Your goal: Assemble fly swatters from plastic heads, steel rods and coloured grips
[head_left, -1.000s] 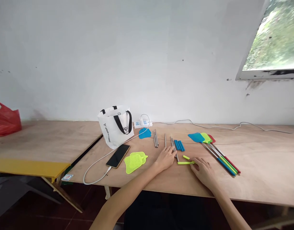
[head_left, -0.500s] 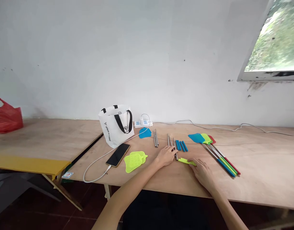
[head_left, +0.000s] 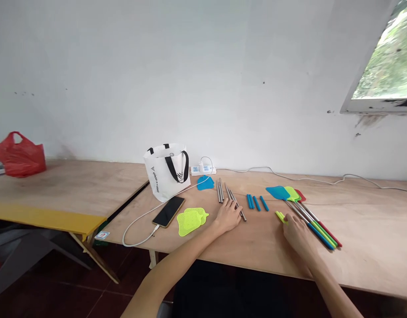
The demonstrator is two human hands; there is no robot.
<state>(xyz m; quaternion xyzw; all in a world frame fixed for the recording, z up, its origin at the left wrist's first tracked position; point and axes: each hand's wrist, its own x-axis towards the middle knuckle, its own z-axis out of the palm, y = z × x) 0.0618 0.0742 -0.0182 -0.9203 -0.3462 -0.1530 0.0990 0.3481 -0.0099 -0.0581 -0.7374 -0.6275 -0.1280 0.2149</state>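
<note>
My left hand (head_left: 228,215) lies over several thin metal tubes (head_left: 230,192), its fingers closed on them; their ends stick out above and below the hand. My right hand (head_left: 298,233) is closed on yellow-green handle sleeves (head_left: 281,217), whose tips show past the fingers; the hand hides the rest. Between the hands lie several blue handle sleeves (head_left: 257,203). Another group of metal tubes (head_left: 219,191) is just left of the first. Right of my right hand rest fly swatters (head_left: 314,221) with blue, yellow-green and red heads and matching grips.
Yellow-green swatter heads (head_left: 192,221) and blue swatter heads (head_left: 206,182) lie on the left of the wooden table (head_left: 372,229). A phone (head_left: 169,211) on a white cable, a white tote bag (head_left: 166,172) and a power strip (head_left: 203,170) stand near. A red bag (head_left: 20,154) sits far left.
My right hand has moved the yellow-green sleeves rightward, away from the blue ones. My left hand has drawn the metal tubes together and leftward. The view has turned slightly left.
</note>
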